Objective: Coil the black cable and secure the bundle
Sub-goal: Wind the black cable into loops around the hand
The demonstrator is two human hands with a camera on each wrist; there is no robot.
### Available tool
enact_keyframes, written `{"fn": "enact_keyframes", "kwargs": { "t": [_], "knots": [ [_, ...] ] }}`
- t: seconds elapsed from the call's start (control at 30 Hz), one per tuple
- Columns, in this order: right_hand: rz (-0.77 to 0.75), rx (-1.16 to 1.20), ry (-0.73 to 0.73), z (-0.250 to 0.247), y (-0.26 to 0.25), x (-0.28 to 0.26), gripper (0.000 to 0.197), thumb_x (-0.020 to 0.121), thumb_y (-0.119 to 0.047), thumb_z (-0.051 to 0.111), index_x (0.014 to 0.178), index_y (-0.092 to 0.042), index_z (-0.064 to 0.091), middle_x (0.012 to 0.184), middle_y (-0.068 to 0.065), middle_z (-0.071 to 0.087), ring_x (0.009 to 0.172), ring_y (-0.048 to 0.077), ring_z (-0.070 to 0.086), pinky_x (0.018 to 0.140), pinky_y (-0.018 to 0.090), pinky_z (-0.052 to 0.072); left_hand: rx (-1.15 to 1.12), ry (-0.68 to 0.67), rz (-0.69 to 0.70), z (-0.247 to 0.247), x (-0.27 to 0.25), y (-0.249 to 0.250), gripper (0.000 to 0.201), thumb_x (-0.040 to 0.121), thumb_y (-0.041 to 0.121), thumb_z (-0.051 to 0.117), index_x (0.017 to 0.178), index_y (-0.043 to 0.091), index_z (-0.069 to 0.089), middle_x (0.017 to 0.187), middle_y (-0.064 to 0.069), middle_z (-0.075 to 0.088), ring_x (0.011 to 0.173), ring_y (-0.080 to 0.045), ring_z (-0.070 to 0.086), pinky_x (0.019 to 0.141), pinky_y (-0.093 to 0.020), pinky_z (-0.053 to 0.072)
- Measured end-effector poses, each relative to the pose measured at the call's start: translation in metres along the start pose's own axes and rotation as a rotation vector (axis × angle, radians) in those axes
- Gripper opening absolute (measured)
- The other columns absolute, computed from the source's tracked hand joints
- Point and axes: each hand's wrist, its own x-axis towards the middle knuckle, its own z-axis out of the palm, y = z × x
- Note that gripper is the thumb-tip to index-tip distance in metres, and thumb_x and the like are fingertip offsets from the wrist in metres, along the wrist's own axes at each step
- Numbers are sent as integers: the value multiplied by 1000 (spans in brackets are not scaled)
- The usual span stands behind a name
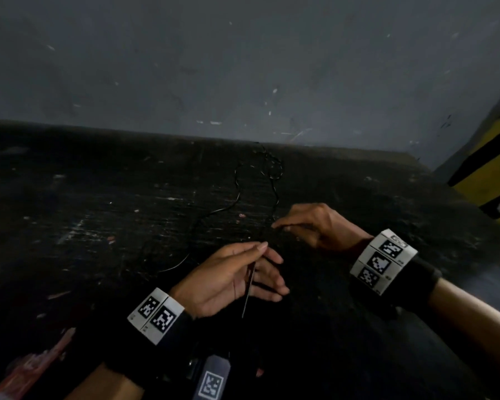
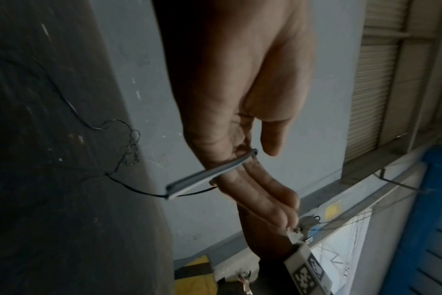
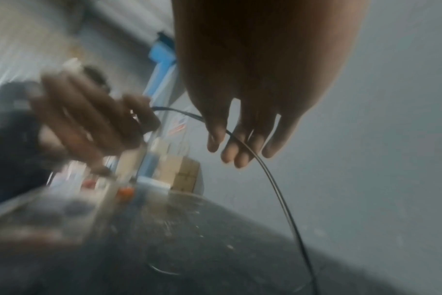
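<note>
**Ahead of both hands: cable runs away toward the wall**

Between the hands and the grey wall point(image 1: 243, 67), the black cable point(image 1: 237, 180) lies loose on the dark bench point(image 1: 70, 212), not yet coiled. Its long run goes roughly straight away from the person, ending in a small tangle close to the foot of the wall, with one slack strand wandering off to the left.

The left hand point(image 1: 231, 278) is nearer the body, and pinches the cable's near end between thumb and forefinger. The left wrist view shows a flat grey strip point(image 2: 209, 175) lying across those fingers, the thin cable leaving from its far end; what the strip is, a plug or a tie, I cannot tell. The other fingers are relaxed and nearly straight.

The right hand point(image 1: 318, 223) sits farther out and to the right, closer to the loose run. Its fingers curl lightly with the cable passing under the fingertips point(image 3: 230, 155); whether it grips firmly or only guides the strand is unclear through the blur.

Judging from this, the left hand serves as the anchor and the right is better placed to draw the far slack back toward it for the first loop. The tangle by the wall may snag as it is pulled.
</note>
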Motion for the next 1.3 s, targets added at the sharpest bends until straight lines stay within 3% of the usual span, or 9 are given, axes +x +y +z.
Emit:
{"fn": "enact_keyframes", "kwargs": {
  "t": [0.3,0.43,0.63,0.73,0.83,0.93,1.03,1.17,1.3],
  "knots": [
    [-91,-97,5,-30,-27,17,25,90,-12,55,112,-19,65,90,-2,59,77,11,59,67,25,50,-51,-32,93,11,-13,9,34,92,29,42,84,5,65,68,-17,68,69,-29,71,59,-34,58],
    [-22,-56,5,-34,-30,22,24,90,-21,56,113,-19,63,104,-1,70,90,8,64,78,26,52,-118,-40,136,16,-12,10,34,91,28,43,87,3,65,75,-19,70,75,-29,72,64,-38,60],
    [92,38,-72,-4,-26,16,16,85,-10,59,98,-6,65,95,10,71,83,17,66,73,30,50,-212,-20,251,14,-5,19,37,89,28,41,115,15,63,105,-20,72,86,-29,72,67,-37,60],
    [94,107,-91,28,-33,8,24,85,-22,53,89,-3,66,90,14,72,76,12,63,69,24,49,-235,39,313,5,1,26,42,90,31,39,129,23,53,119,-18,67,96,-32,70,72,-38,60],
    [98,186,-125,50,-51,0,11,91,-16,54,95,-9,61,83,1,69,73,-3,54,65,14,42,-287,112,381,-7,10,31,47,90,33,40,137,25,45,130,-20,60,106,-38,65,80,-44,59],
    [88,218,-138,61,-61,-5,23,90,-18,53,113,-13,54,83,-1,70,73,5,61,73,23,50,-266,201,428,-20,16,30,45,95,33,37,139,31,39,137,-19,52,106,-38,65,79,-48,58],
    [154,168,-210,57,-62,-6,22,91,-20,52,112,-15,55,89,5,70,80,16,65,75,30,52,-146,300,445,-31,19,27,40,99,34,32,138,38,39,145,-17,43,110,-36,63,83,-50,56],
    [258,153,-355,46,-59,-7,15,91,-20,53,103,-14,60,77,-4,64,69,10,61,73,32,54,-31,429,479,-46,19,27,39,98,38,32,137,45,37,151,-13,34,117,-31,59,94,-53,48],
    [297,93,-415,41,-59,-7,20,93,-13,48,108,-9,61,79,1,62,63,5,54,67,24,49,-64,510,493,-56,21,27,40,99,37,32,139,42,36,151,-14,33,125,-31,50,97,-58,43]
  ]
}}
